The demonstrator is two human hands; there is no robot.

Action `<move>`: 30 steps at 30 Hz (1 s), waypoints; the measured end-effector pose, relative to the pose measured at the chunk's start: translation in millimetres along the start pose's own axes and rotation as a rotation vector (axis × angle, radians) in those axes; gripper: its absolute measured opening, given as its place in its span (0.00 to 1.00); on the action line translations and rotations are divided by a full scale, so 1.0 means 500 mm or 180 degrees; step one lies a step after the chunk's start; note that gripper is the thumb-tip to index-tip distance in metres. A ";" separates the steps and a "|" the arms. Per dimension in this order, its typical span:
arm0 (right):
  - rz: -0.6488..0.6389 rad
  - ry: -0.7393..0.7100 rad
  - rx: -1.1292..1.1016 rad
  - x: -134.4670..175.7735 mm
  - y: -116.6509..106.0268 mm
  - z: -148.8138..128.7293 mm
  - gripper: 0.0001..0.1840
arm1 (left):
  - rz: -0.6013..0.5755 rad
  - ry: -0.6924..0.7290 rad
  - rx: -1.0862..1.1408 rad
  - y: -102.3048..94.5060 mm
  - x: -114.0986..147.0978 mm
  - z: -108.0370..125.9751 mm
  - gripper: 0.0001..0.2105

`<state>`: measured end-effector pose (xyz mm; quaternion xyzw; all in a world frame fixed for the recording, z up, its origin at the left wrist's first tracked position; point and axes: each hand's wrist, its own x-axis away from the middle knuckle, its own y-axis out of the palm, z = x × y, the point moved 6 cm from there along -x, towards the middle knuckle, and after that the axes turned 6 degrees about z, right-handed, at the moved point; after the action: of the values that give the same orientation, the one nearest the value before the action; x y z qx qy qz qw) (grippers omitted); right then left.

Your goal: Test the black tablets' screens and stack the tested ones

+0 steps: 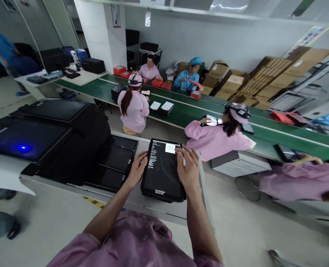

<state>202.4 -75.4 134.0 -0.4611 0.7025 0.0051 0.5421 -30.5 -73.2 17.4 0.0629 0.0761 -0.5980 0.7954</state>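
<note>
A black tablet [164, 170] lies face up on what looks like a low stack on the grey-white work surface right in front of me. Lines of white text run down its lit screen, and a white square code [170, 148] shows near the top. My left hand [138, 168] rests against the tablet's left edge, fingers loosely stretched and not wrapped round it. Over the upper right of the screen, my right hand [188, 165] has its fingers spread, with a fingertip beside the code. A small label [159, 192] is on the lower bezel.
Black tablets [117, 152] lie in rows left of my hands, beside taller stacks; one large tablet [25, 139] there glows blue. Beyond runs a long green workbench [181, 116] with several seated people in pink or blue. Cardboard boxes [267, 78] stand along the back wall.
</note>
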 end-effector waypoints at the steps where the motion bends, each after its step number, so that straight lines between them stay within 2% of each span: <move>1: 0.0075 0.0013 0.0079 0.002 -0.002 0.005 0.17 | 0.0009 0.0015 0.0005 0.000 0.000 -0.001 0.29; 4: 0.0232 0.0101 0.0363 0.011 -0.008 0.026 0.19 | 0.0022 0.0038 0.0031 0.000 0.000 -0.004 0.29; 8: 0.0083 0.0159 0.0426 0.020 -0.012 0.048 0.22 | -0.0030 -0.0007 0.0025 0.002 0.001 -0.007 0.28; 14: -0.0928 -0.0173 -0.0399 0.012 0.001 0.022 0.21 | -0.0038 -0.0014 0.0104 0.005 0.002 -0.006 0.26; 19: -0.0581 -0.0174 -0.0260 0.000 -0.017 0.028 0.21 | -0.0001 -0.0104 0.0123 0.004 0.008 -0.006 0.25; 23: -0.0459 -0.0172 -0.0119 -0.002 -0.024 0.045 0.20 | 0.0010 -0.0111 0.0133 0.002 0.010 -0.006 0.24; 30: -0.0623 -0.0304 -0.0193 -0.006 -0.011 0.050 0.20 | 0.0015 -0.0071 0.0116 0.003 0.008 -0.007 0.23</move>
<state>224.8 -64.1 128.6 -0.5429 0.6270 -0.0046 0.5586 -28.4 -75.8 12.9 0.0708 0.0562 -0.5981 0.7963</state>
